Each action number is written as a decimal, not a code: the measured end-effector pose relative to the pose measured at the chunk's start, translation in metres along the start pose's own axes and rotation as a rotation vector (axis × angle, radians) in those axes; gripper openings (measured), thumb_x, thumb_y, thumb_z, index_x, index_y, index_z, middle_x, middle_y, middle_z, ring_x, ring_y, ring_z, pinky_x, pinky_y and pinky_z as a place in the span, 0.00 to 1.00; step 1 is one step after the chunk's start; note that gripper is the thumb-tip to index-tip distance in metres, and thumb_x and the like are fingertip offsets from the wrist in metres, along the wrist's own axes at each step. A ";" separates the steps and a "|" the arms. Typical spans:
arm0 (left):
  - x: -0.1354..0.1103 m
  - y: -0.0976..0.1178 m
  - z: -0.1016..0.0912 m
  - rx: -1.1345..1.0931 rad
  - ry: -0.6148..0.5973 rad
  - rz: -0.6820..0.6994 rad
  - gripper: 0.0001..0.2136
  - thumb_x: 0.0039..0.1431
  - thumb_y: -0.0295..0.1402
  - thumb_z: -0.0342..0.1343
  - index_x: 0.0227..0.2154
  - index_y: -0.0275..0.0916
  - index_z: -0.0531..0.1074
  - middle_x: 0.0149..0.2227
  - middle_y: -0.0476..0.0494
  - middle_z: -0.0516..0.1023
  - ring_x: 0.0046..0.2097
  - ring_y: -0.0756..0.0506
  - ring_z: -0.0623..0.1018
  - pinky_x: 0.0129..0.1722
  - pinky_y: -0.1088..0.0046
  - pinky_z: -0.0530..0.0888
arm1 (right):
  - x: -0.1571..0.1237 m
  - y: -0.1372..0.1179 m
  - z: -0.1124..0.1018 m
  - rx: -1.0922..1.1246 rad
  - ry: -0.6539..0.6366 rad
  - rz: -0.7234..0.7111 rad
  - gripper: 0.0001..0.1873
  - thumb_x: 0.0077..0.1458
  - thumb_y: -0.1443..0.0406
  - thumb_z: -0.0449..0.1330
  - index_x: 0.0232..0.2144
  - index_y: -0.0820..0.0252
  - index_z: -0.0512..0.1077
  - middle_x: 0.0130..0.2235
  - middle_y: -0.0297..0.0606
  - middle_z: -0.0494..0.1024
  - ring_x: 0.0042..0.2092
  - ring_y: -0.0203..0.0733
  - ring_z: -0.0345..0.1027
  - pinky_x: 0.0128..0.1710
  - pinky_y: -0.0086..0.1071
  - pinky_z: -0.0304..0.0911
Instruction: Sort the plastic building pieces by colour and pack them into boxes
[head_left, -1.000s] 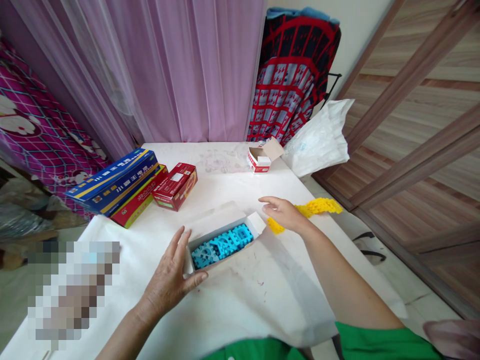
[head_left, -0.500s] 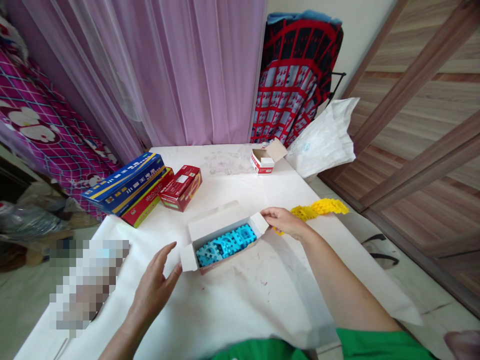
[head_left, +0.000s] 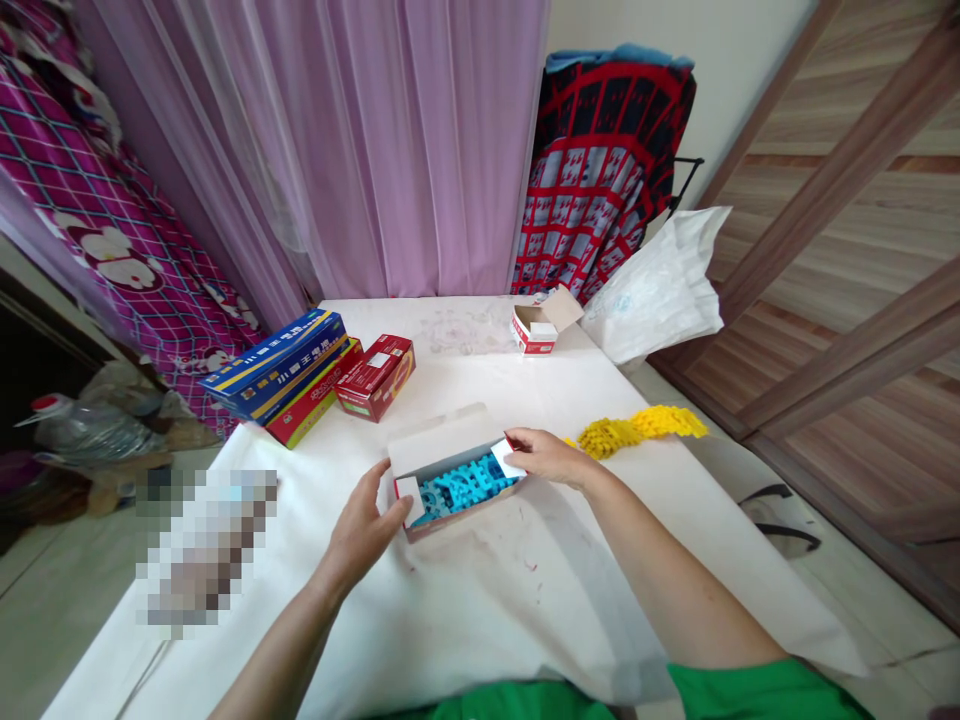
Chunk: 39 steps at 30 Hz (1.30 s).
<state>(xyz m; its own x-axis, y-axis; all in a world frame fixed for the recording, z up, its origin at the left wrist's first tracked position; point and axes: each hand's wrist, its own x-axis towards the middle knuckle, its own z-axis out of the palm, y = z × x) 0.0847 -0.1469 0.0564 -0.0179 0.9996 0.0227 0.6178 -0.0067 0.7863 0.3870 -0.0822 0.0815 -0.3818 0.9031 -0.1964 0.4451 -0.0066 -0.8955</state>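
Note:
Between my hands an oblong cardboard box (head_left: 450, 523) lies on the white-covered table, its long lid flap (head_left: 439, 438) folded back. Light blue toothed plastic pieces (head_left: 465, 485) fill it, lying in a row. My left hand (head_left: 367, 522) is at the left end, thumb against the small end flap (head_left: 409, 500) and fingers along the outside. At the other end my right hand (head_left: 551, 457) holds the right end flap (head_left: 510, 457) between thumb and fingers. Both end flaps lean inward over the pieces.
Yellow plastic pieces (head_left: 637, 428) lie right of my right hand. Blue boxes (head_left: 277, 365) and red boxes (head_left: 377, 375) stand at the back left. A small open box (head_left: 534, 335) sits at the far edge beside a white bag (head_left: 660, 290). A blurred-out item (head_left: 210, 550) lies at left.
My left hand has moved right, from beside the box onto its left end flap. Both end flaps, spread outward before, now tilt inward. The view has shifted slightly.

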 end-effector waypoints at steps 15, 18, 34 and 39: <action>-0.005 0.008 -0.006 -0.111 0.003 -0.020 0.32 0.53 0.46 0.54 0.60 0.36 0.59 0.62 0.34 0.66 0.64 0.38 0.65 0.63 0.56 0.61 | -0.009 -0.014 -0.045 0.048 0.092 0.084 0.25 0.54 0.64 0.59 0.55 0.55 0.68 0.57 0.45 0.72 0.54 0.44 0.69 0.50 0.36 0.65; -0.006 0.007 -0.017 -0.114 -0.016 -0.068 0.33 0.53 0.50 0.53 0.59 0.38 0.62 0.62 0.35 0.67 0.63 0.37 0.66 0.60 0.56 0.65 | -0.003 -0.022 -0.059 -0.022 0.101 0.092 0.24 0.54 0.65 0.58 0.54 0.55 0.69 0.57 0.44 0.73 0.53 0.44 0.69 0.45 0.32 0.67; 0.079 0.049 -0.065 -0.238 -0.253 -0.292 0.32 0.52 0.62 0.46 0.47 0.41 0.72 0.51 0.37 0.78 0.51 0.39 0.78 0.48 0.58 0.69 | 0.083 -0.061 -0.026 -0.177 -0.017 0.188 0.17 0.56 0.54 0.59 0.42 0.58 0.77 0.43 0.40 0.79 0.39 0.37 0.70 0.36 0.29 0.66; 0.078 0.070 -0.076 -0.197 -0.250 -0.131 0.33 0.52 0.62 0.46 0.45 0.37 0.75 0.49 0.36 0.79 0.47 0.40 0.78 0.48 0.60 0.69 | 0.070 -0.076 -0.038 -0.160 -0.027 0.062 0.17 0.51 0.53 0.62 0.37 0.58 0.81 0.43 0.40 0.80 0.38 0.38 0.68 0.35 0.29 0.65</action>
<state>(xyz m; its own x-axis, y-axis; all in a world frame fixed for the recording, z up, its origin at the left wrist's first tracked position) 0.0665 -0.0716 0.1602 0.1210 0.9681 -0.2196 0.4588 0.1417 0.8772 0.3570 -0.0019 0.1505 -0.3700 0.8914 -0.2618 0.5908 0.0084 -0.8068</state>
